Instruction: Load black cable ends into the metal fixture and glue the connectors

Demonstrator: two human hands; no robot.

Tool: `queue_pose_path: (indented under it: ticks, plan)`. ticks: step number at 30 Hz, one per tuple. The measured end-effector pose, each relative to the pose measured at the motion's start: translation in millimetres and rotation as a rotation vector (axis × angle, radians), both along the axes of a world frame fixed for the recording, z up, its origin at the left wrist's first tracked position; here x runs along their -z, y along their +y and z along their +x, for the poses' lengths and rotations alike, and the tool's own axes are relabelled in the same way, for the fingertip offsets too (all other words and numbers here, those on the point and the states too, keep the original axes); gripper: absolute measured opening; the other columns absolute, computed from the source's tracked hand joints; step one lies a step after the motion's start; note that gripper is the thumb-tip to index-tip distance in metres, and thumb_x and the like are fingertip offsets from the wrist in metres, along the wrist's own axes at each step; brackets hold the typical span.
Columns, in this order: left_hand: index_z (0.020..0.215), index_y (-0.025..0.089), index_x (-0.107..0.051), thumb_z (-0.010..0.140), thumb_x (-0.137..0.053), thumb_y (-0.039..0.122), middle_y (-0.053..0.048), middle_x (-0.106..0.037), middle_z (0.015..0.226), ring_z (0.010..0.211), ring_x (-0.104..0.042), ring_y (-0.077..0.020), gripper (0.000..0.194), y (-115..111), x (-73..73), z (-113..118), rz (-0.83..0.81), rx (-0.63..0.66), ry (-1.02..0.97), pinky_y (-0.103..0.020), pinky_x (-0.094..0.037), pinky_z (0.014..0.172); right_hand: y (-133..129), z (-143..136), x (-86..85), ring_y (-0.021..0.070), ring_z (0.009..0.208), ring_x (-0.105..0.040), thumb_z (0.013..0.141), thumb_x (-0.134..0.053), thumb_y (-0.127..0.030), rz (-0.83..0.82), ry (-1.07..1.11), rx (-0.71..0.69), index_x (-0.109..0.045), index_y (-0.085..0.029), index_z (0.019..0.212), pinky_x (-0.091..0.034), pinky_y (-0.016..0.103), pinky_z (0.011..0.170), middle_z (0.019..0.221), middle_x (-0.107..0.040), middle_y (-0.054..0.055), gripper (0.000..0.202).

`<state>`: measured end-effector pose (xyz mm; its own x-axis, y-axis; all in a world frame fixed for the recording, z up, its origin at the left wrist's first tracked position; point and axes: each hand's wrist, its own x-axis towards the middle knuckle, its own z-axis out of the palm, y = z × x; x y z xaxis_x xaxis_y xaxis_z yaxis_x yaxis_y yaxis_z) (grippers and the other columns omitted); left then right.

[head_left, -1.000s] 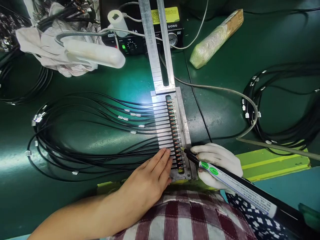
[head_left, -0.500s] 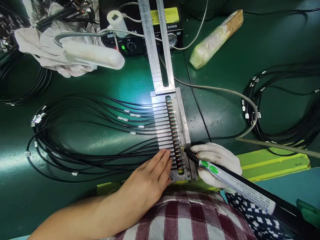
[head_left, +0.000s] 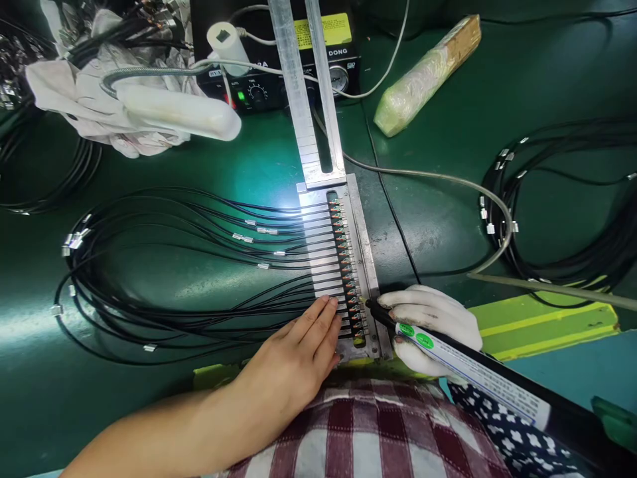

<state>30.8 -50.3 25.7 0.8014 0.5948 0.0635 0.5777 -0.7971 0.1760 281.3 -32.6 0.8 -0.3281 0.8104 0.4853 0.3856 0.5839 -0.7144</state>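
Note:
A metal fixture plate (head_left: 321, 265) holds a row of thin black cables (head_left: 199, 311) side by side. Their stripped ends with small metal connectors (head_left: 343, 240) lie over a slot. My bare left hand (head_left: 301, 352) rests flat, fingers stretched and together, over the cables at the plate's near end. In a white glove, my right hand (head_left: 438, 325) grips a black dispensing syringe (head_left: 478, 372) with a white label and green stickers. The syringe tip points left at the lower connectors; whether it touches them I cannot tell.
Behind the fixture stands a black dispenser box (head_left: 279, 89) with a gauge. A white lamp (head_left: 179, 113) lights the plate from the left, beside white gloves (head_left: 64, 86). A wrapped block (head_left: 428, 76) lies back right. Coiled cables (head_left: 587, 245) and a hose (head_left: 428, 175) are at right.
The view has shifted very slightly. The syringe tip has moved a little towards me along the row of connectors; my left hand stays on the cables.

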Motion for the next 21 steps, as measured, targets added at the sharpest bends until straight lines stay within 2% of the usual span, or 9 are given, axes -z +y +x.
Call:
queue_pose_path:
  ticks: [21]
  plan:
    - [0.117,0.0,-0.064,0.1,-0.045,0.022,-0.024,-0.063,0.13,0.122,-0.061,-0.0344,0.034,-0.1,0.0,0.8,0.007,-0.011,-0.017,-0.039,-0.061,0.089,-0.5,0.9,0.5,0.0204,0.086,-0.074,0.078,-0.067,-0.017,-0.008,0.011,-0.009,-0.065,-0.016,0.098,-0.059,0.032,0.077,0.095,-0.076,0.011,0.02]
